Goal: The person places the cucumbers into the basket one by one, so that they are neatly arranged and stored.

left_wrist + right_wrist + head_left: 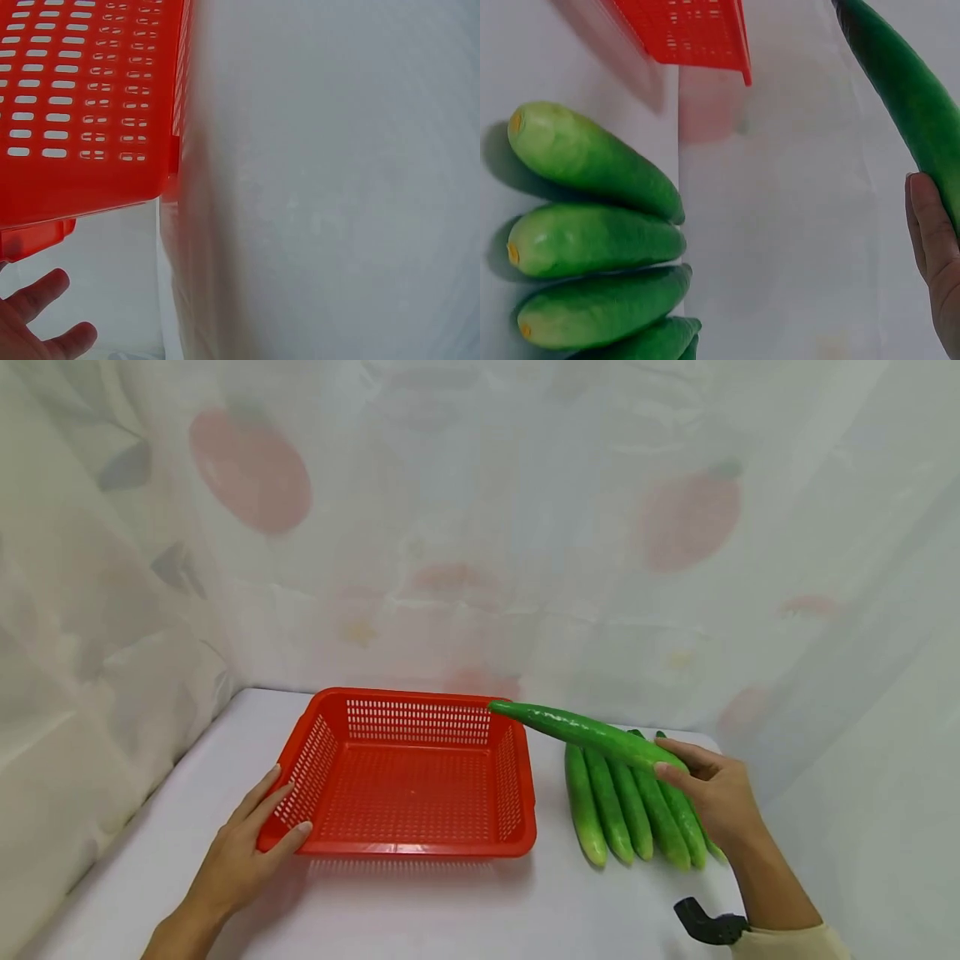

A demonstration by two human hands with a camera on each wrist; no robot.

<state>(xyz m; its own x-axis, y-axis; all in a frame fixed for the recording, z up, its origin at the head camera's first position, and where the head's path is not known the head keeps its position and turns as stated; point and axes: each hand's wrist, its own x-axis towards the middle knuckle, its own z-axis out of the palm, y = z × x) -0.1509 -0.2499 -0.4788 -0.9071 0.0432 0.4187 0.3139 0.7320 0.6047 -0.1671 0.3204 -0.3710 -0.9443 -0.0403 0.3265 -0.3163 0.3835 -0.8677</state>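
A long green cucumber (577, 731) is in my right hand (720, 789), its paler thick end gripped between thumb and fingers. It is raised above several other cucumbers (585, 802), and its dark thin tip points left, over the back right corner of a red plastic basket (397, 849). My left hand (243, 852) rests at the basket's front left corner with fairly straight, spread fingers. In the left wrist view, two fingers (41, 292) show below the basket's rim, apart from it. The right wrist view shows the held cucumber (907, 94) with fingers along its side.
The perforated basket has nothing in it. Several cucumbers (592, 232) lie side by side on the white table (600, 910), right of the basket. Pale printed sheeting (465, 527) hangs behind and at both sides. A black strap piece (708, 924) is on the right wrist.
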